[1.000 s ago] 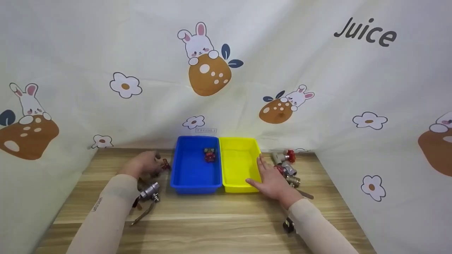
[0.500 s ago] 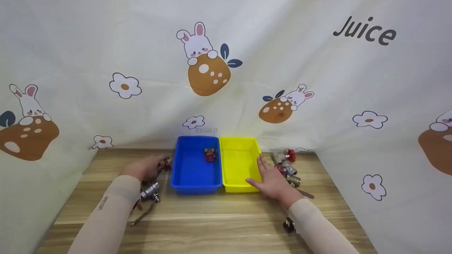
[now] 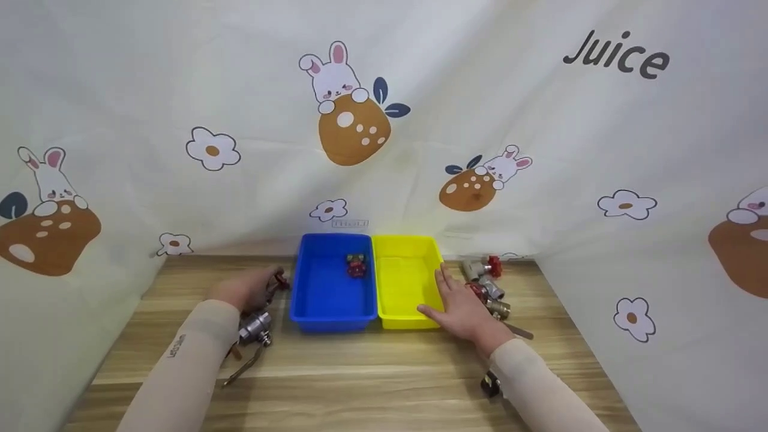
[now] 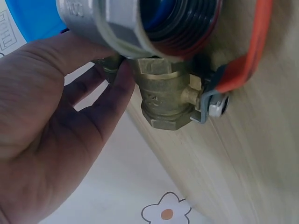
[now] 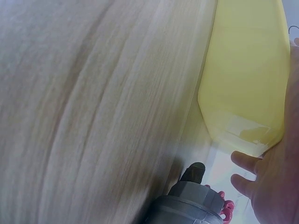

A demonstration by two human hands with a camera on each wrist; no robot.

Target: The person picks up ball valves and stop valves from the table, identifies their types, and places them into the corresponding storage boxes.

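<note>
My left hand (image 3: pixel 247 289) is left of the blue bin (image 3: pixel 333 324), its fingers and thumb pinching a small brass valve with a red handle (image 3: pixel 279 281). In the left wrist view most of that valve (image 4: pixel 110 64) is hidden by the fingers and a large silver ball valve (image 4: pixel 121 23) in front. A brass ball valve (image 4: pixel 163 95) with a red lever lies close to the fingertips. My right hand (image 3: pixel 465 309), fingers spread, rests on the right rim of the yellow bin (image 3: pixel 408 321). In the blue bin lies a red-handwheel valve (image 3: pixel 356 268).
Silver ball valve (image 3: pixel 255 327) and a long lever (image 3: pixel 245 367) lie by the left forearm. Right of the yellow bin are several valves, among them a red-handwheel one (image 3: pixel 483 267) and a brass one (image 3: pixel 499 308). A black-ended piece (image 3: pixel 490 383) lies beside the right sleeve.
My left hand has come down and slightly right, its fingers closing on the red-handled valve, which has tilted a little. My right hand has stayed on the yellow bin's rim.
</note>
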